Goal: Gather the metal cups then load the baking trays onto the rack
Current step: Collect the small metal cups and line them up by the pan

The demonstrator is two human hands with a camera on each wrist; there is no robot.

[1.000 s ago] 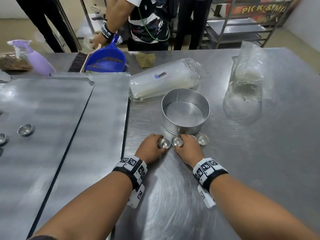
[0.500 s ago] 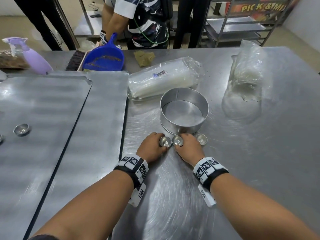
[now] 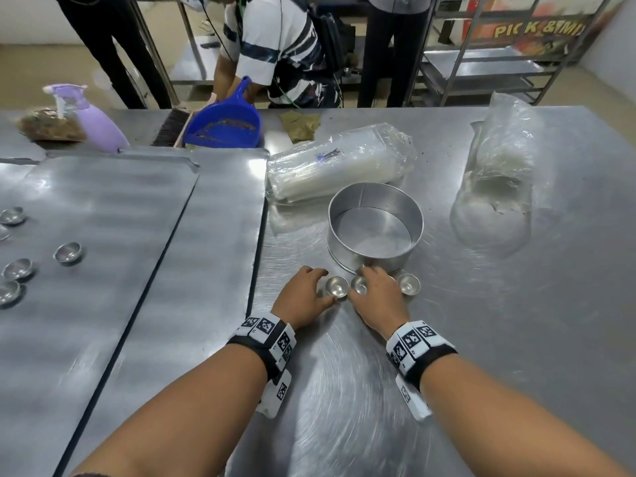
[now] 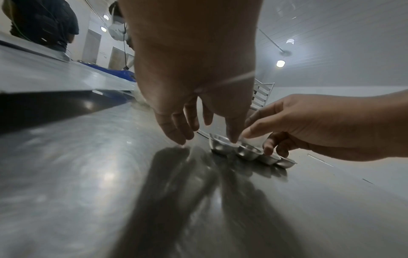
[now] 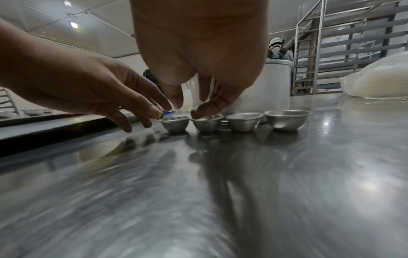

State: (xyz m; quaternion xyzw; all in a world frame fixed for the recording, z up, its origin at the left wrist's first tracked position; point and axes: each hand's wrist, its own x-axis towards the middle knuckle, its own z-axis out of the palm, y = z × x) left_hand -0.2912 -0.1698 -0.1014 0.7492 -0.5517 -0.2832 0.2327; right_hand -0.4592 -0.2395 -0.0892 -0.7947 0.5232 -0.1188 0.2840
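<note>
Several small metal cups stand in a row on the steel table [image 3: 447,339] just in front of a round cake ring [image 3: 375,228]. My left hand [image 3: 318,287] pinches the rim of the leftmost cup [image 5: 174,124] between thumb and fingertip. My right hand [image 3: 366,280] pinches the second cup [image 5: 207,123]. The two other cups [image 5: 244,121] [image 5: 287,119] stand free to the right; my right hand hides one of them in the head view. Two overlapping baking trays [image 3: 220,235] lie flat at the left, and the upper tray [image 3: 103,208] carries several more cups [image 3: 69,252].
Two clear plastic packs [image 3: 340,163] [image 3: 495,173] lie beyond the ring. A blue dustpan [image 3: 223,127], a brush and a purple spray bottle [image 3: 96,129] sit at the far edge. People stand behind the table, and a metal rack [image 3: 481,63] stands at the back right.
Both hands stay on the same cups. The view has swung left, bringing more cups on the tray into sight. The person behind has shifted to the right.
</note>
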